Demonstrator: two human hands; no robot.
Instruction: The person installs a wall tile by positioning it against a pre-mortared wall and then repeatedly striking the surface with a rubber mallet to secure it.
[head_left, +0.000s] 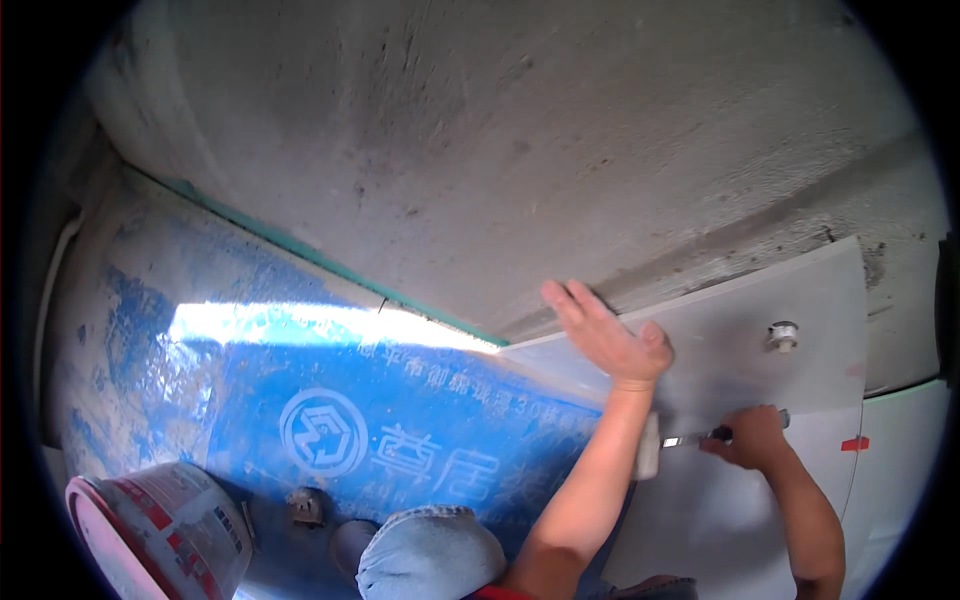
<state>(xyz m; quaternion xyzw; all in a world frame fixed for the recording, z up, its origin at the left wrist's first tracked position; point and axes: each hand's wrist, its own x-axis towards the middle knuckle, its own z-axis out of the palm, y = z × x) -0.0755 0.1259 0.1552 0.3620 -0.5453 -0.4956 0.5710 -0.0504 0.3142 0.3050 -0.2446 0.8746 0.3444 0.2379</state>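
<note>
My left hand [612,342] is spread with its fingers stretched out, at the upper edge of a light grey tile [700,350]. Its fingertips reach past that edge, over the bare grey wall; whether they touch the wall, I cannot tell. My right hand [757,438] is closed round the dark grip of a mallet [648,448]. The mallet's pale head lies close to my left forearm, in front of the grey tile surface. A round metal pipe fitting [783,336] sticks out of the tile above my right hand.
Rough grey wall [450,150] spans the top. Blue printed sheeting [330,370] covers the floor at left, dusty and partly sunlit. A white-and-red bucket [190,530] stands lower left, near a small dirty block-like object [306,507]. A red clip [855,444] sits at the tile seam.
</note>
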